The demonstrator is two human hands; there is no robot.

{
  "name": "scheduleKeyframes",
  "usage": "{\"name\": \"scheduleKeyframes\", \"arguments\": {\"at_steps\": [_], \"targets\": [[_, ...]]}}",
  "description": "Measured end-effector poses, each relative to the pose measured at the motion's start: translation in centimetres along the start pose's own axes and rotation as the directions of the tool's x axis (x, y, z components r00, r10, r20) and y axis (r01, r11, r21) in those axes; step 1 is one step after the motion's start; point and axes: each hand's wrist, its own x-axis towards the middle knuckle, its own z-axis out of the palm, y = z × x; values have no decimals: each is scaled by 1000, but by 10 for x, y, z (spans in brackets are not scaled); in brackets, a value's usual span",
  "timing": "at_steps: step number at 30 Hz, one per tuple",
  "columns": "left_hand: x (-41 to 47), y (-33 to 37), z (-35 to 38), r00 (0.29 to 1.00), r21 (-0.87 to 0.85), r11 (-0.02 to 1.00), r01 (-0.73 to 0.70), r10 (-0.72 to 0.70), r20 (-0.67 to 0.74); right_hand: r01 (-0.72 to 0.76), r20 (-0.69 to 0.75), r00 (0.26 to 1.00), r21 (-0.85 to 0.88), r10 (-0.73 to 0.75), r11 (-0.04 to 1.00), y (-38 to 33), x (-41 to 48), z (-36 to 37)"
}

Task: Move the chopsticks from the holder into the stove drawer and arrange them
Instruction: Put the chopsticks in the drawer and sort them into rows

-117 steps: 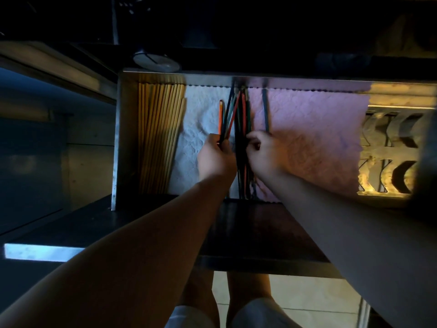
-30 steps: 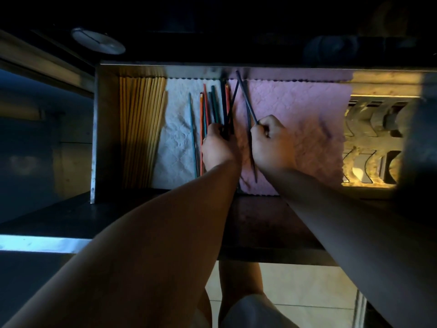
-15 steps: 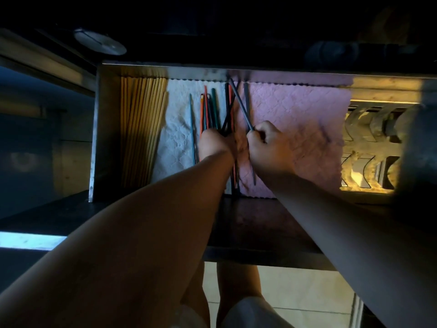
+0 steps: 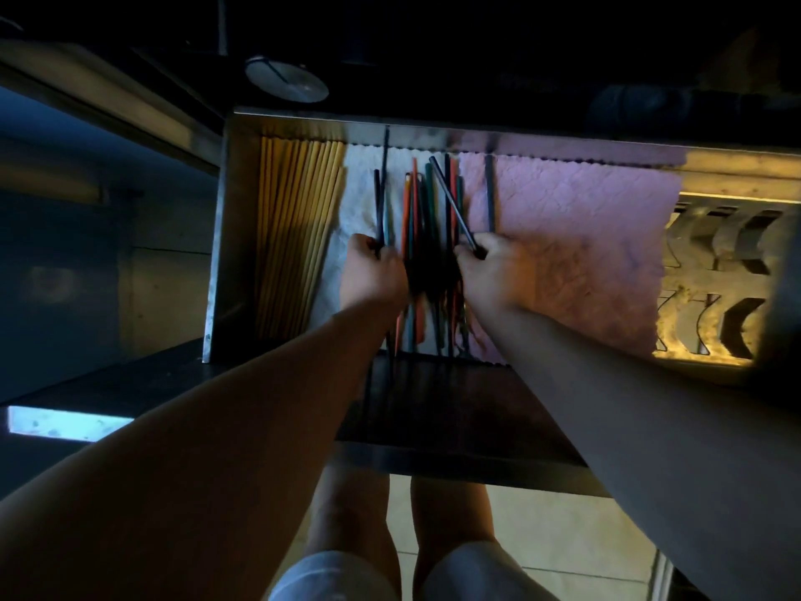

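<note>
An open metal drawer (image 4: 219, 236) is lined with a white cloth (image 4: 355, 197) and a pink cloth (image 4: 585, 236). Several coloured chopsticks (image 4: 418, 210), orange, teal and dark, lie lengthwise in its middle. My left hand (image 4: 372, 275) pinches a dark chopstick (image 4: 379, 201) at the left of the bunch. My right hand (image 4: 490, 275) grips another dark chopstick (image 4: 450, 201), which slants across the bunch. One dark chopstick (image 4: 490, 193) lies alone on the pink cloth. The holder is not in view.
Several wooden chopsticks (image 4: 299, 236) lie packed along the drawer's left side. A metal rack with curved slots (image 4: 715, 279) fills the drawer's right end. A round grey knob (image 4: 286, 82) sits above the drawer. Dark counter front (image 4: 433, 418) lies below; my knees show beneath.
My left hand shifted left and took hold of a dark chopstick at the bunch's left edge. My right hand still holds the slanted dark chopstick. The view moved, so the drawer sits further right.
</note>
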Motion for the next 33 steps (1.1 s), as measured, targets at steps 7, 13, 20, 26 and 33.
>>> {"name": "scheduleKeyframes", "arguments": {"at_steps": [7, 13, 20, 26, 33], "targets": [[13, -15, -3, 992, -113, 986, 123, -124, 0, 39, 28, 999, -120, -36, 992, -4, 0, 12], [14, -18, 3, 978, -182, 962, 202, -186, 98, 22, 30, 999, -280, -14, 960, -14, 8, 17], [13, -14, 1, 970, -215, 947, 237, -217, 112, -32, -8, 999, -433, 32, 901, -31, 11, 20], [8, -9, -1, 963, -227, 938, 264, -241, 124, -99, -9, 995, -401, 104, 911, -36, 13, 21], [2, -3, -4, 924, -322, 867, 381, -342, 172, -73, -4, 997, -232, 74, 970, -31, 10, 9]]}}
